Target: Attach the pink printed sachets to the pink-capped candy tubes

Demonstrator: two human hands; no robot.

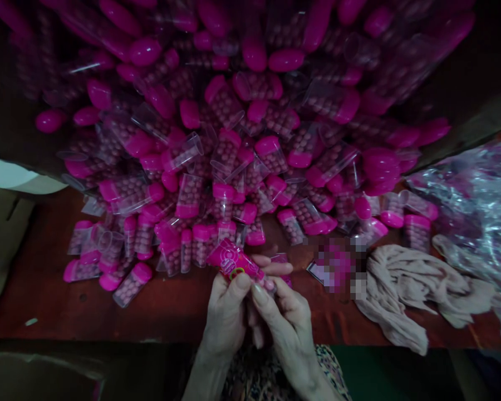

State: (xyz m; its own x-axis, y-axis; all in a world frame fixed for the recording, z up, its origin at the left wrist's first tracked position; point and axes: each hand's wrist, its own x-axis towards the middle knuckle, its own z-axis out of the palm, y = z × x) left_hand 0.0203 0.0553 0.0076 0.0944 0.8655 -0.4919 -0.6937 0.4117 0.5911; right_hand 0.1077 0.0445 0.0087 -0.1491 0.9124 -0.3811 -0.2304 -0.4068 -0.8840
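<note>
Both hands meet over the front edge of the red-brown table, around one small container of pink balls with a printed pink wrapper (236,260). My left hand (229,298) grips its left side, the thumb pressed on the wrapper. My right hand (281,303) holds the right end, where several pink balls show near the thumb tip. A small pink printed piece (281,259) lies just behind my right fingers, partly hidden by them. Behind my hands, a large heap of clear containers with pink caps (187,195) spreads over the table.
A beige cloth (417,284) lies crumpled on the table (167,306) at the right. Crinkled clear plastic (480,200) is piled at the far right. A pink item (334,267), partly pixelated, sits left of the cloth. Several capped containers (133,284) lie at the heap's left front.
</note>
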